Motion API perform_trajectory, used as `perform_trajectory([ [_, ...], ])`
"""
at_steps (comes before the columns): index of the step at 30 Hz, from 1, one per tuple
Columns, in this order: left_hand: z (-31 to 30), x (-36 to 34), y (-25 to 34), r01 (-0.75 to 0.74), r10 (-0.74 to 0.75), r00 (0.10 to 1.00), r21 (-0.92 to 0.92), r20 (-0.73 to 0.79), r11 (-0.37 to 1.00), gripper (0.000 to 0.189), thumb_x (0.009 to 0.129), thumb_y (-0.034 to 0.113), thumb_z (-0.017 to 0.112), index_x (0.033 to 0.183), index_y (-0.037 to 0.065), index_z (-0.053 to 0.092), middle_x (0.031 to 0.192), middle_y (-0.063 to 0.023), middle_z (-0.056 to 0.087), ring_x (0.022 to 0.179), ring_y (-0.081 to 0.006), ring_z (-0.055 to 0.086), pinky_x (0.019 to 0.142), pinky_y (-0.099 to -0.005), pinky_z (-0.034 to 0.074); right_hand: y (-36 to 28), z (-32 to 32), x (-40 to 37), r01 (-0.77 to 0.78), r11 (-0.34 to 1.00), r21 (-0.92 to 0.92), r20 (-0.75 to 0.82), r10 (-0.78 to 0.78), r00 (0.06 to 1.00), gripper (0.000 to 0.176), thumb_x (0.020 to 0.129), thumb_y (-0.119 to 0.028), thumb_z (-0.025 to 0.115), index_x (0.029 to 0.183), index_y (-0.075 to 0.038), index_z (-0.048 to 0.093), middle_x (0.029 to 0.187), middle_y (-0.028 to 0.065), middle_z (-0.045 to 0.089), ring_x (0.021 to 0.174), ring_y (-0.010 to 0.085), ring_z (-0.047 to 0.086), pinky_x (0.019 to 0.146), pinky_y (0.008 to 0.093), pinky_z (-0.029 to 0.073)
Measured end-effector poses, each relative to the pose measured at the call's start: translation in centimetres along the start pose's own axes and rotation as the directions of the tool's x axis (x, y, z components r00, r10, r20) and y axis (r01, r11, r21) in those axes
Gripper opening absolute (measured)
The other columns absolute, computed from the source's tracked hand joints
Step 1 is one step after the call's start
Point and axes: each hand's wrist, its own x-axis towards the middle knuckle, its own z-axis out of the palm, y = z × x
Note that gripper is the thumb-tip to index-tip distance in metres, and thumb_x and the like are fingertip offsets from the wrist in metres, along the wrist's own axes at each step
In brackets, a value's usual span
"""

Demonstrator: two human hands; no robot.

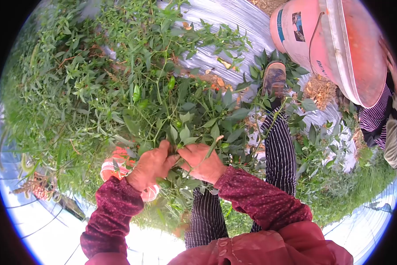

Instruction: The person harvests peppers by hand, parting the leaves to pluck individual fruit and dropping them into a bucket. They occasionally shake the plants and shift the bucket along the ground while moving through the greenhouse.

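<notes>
Both hands are close together among the leaves of a pepper plant [185, 132], near the middle of the view. The fingers of my left hand [150, 167] are bent and pressed together at the stems. Beside it, my right hand [202, 163] has its fingers curled at the same spot, with a thin stem crossing near its knuckles. What either hand grips is hidden by fingers and leaves. Green peppers hang farther up, one [136, 93] left of centre and another [171, 83] just to its right.
A pink bucket [300, 35] lies tilted at the upper right. Under my left forearm is a red and white container [112, 169]. Silvery plastic sheeting [233, 22] covers ground between plants. My shoe [274, 79] stands near the bucket. Striped cloth shows at the far right.
</notes>
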Motion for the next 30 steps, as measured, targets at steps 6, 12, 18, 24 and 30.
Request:
perform_trajectory([
  [6,1.3,1.3,-3.1,-0.069,0.062,0.998,-0.299,-0.032,0.952,0.034,0.088,0.021,0.061,0.103,-0.001,0.040,0.088,-0.0231,0.064,0.083,-0.0375,0.064,0.069,-0.0407,0.049,0.3,-0.2,0.2,-0.020,0.999,0.032,0.087,0.017,0.996,0.039,0.069,-0.017,0.070,0.102,-0.005,0.053,0.087,0.0084,0.056,0.083,0.0277,0.059,0.071,0.0393,0.049],
  [12,0.5,1.2,-3.4,-0.088,0.247,0.955,-0.638,0.164,0.765,0.064,0.094,0.026,0.054,0.142,0.003,0.021,0.133,-0.0085,0.044,0.116,-0.0165,0.043,0.098,-0.0293,0.037,0.5,-0.4,0.5,-0.031,0.975,0.219,0.067,0.017,0.998,0.035,0.069,-0.011,0.067,0.102,-0.009,0.056,0.087,0.0068,0.056,0.084,0.0271,0.059,0.069,0.0385,0.049],
  [18,0.0,0.4,-3.4,0.029,0.208,0.953,-0.748,0.221,0.663,0.057,0.095,0.023,0.053,0.141,0.003,0.027,0.134,-0.0081,0.043,0.123,-0.0156,0.038,0.103,-0.0301,0.031,0.8,-1.1,1.1,-0.052,0.947,0.318,0.127,0.012,0.992,0.032,0.067,-0.006,0.064,0.098,-0.009,0.058,0.086,0.0061,0.056,0.085,0.0277,0.059,0.071,0.0388,0.049],
  [24,-1.6,-0.4,-2.0,-0.079,0.282,0.944,-0.713,0.171,0.696,0.055,0.093,0.015,0.054,0.141,0.004,0.029,0.122,-0.0098,0.054,0.110,-0.0150,0.052,0.094,-0.0291,0.041,1.3,0.2,0.9,0.053,0.954,0.296,-0.003,-0.054,0.999,0.029,0.067,-0.008,0.066,0.095,-0.010,0.059,0.087,0.0063,0.055,0.084,0.0279,0.059,0.069,0.0403,0.048],
  [30,-7.6,-0.3,2.0,-0.243,0.245,0.921,0.044,-0.302,0.969,0.041,0.085,0.004,0.054,0.126,0.003,0.048,0.086,-0.0198,0.065,0.074,-0.0311,0.066,0.066,-0.0364,0.051,0.7,0.1,0.4,0.014,0.997,0.071,0.174,-0.026,0.984,0.013,0.077,-0.016,0.059,0.087,-0.007,0.061,0.079,0.0083,0.055,0.075,0.0276,0.059,0.069,0.0404,0.046],
])
